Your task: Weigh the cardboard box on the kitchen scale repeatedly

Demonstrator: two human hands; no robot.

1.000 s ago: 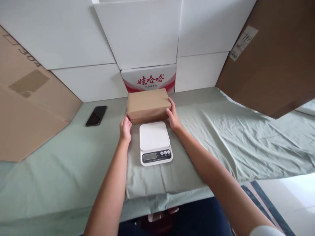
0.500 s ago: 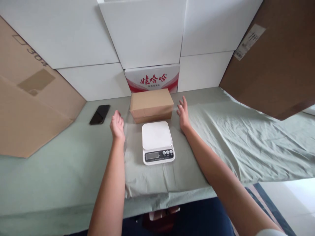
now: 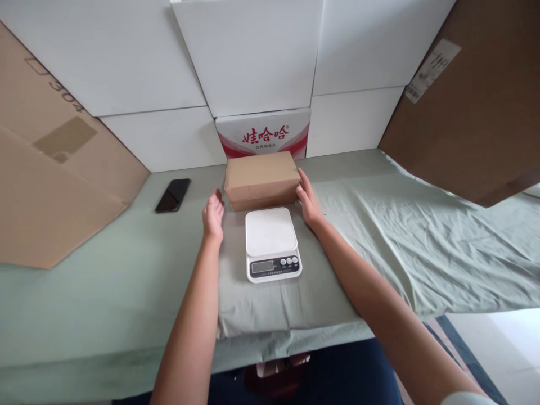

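A closed brown cardboard box [image 3: 261,175] lies on the green cloth-covered table [image 3: 109,270], just behind a white digital kitchen scale [image 3: 272,242]. My right hand [image 3: 307,197] rests with open fingers against the box's right end. My left hand [image 3: 213,214] hovers open a short gap from the box's left end, holding nothing. Nothing sits on the scale's platform.
A black phone [image 3: 172,195] lies on the table to the left. White boxes and a red-and-white printed carton [image 3: 264,134] stand along the back. Flat brown cardboard sheets lean at the left [image 3: 46,185] and right [image 3: 472,112]. The table's near edge runs below the scale.
One second ago both hands held the box's ends. They let go and spread apart, and now they have come back in, the right touching the box again.
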